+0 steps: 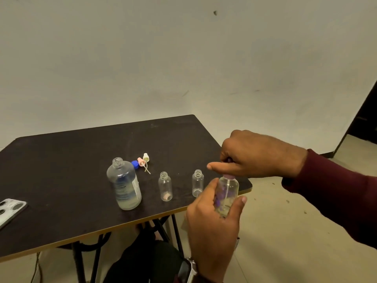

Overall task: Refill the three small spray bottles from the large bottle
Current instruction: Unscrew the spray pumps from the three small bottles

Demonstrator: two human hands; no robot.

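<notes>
Nearest the camera, the left hand point(212, 225), a watch point(187, 270) on its wrist, rises from below with fingers and thumb curled round a small clear plastic spray bottle point(226, 193), held upright just off the table's near right corner. Above it, the right hand point(257, 155), in a maroon sleeve point(334, 193), arches down with thumb stretched out and fingers pinched on the bottle's purple spray top point(229, 176). On the dark matte table point(71, 160), two more small clear bottles stand open-necked and upright: one point(197, 183) just left of the held bottle, another point(165, 186) further left. Left again stands the large bottle point(124, 183), uncapped, ribbed neck, clear liquid inside. Behind it lie a blue cap point(134, 164), a pink spray top point(140, 161) and a white spray top point(146, 157) with thin tubes. A phone point(11, 209) lies at the left edge.
</notes>
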